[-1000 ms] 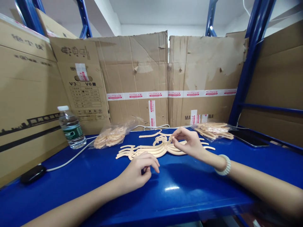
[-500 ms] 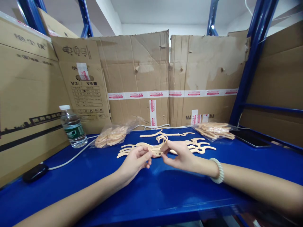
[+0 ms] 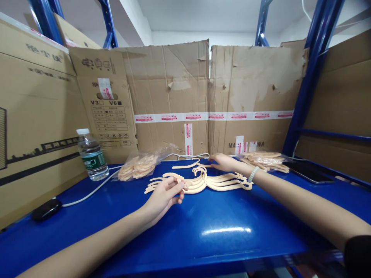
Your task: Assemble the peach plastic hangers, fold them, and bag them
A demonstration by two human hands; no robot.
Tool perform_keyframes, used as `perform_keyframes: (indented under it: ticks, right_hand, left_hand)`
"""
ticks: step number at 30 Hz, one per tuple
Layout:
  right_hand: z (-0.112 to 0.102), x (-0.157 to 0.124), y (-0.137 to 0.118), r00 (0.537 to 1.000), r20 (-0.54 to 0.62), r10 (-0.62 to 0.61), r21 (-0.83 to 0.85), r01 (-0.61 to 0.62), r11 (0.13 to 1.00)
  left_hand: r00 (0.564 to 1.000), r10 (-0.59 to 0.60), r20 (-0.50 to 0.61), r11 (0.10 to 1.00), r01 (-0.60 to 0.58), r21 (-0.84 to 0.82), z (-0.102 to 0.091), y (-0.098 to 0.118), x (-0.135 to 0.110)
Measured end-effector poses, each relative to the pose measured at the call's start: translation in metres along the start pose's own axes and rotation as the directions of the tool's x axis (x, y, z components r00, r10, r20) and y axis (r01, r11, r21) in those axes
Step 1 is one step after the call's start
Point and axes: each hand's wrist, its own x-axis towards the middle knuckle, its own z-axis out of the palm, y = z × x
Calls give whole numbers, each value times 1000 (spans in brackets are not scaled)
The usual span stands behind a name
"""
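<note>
A stack of thin tan wooden hangers (image 3: 214,181) lies in the middle of the blue shelf (image 3: 203,227). My left hand (image 3: 164,197) rests on the stack's left ends, fingers pinched on them. My right hand (image 3: 222,162), with a pale bead bracelet at the wrist, reaches far back and touches a single loose hanger (image 3: 189,165) lying behind the stack; its fingers lie low and stretched out.
Two clear bags of wooden pieces lie on the shelf, one at back left (image 3: 139,165), one at back right (image 3: 266,160). A water bottle (image 3: 92,156), a white cable (image 3: 89,193), a black mouse (image 3: 46,209) and a dark tablet (image 3: 310,173) are also there. Cardboard boxes (image 3: 174,96) wall the back and sides.
My right hand left the middle of the stack and reached back to the single hanger. My left hand moved from the bare shelf onto the stack's left ends.
</note>
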Motion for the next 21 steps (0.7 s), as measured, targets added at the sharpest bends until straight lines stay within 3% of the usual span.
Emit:
perform_keyframes:
  ticks: [3,8,16,21]
  right_hand:
    - [15,4,16,997,73,13,-20,-11,1000]
    - [19,11,15,994,89,70,-27,-68,997]
    - [-26,1,-11,999,-7,52,75,-51,996]
    - [-49,-26,-23,991,-115,65,346,-21,938]
  left_hand:
    - [1000,9,7,1000,-9,-10,0,1,-1]
    - [1000,-5,31,1000,6,-23,0,3,-1]
    - [999,38,-18,998,-39,-43,-2,10,-1]
    - [990,125,-64,991,-128,-44,-7,13,1]
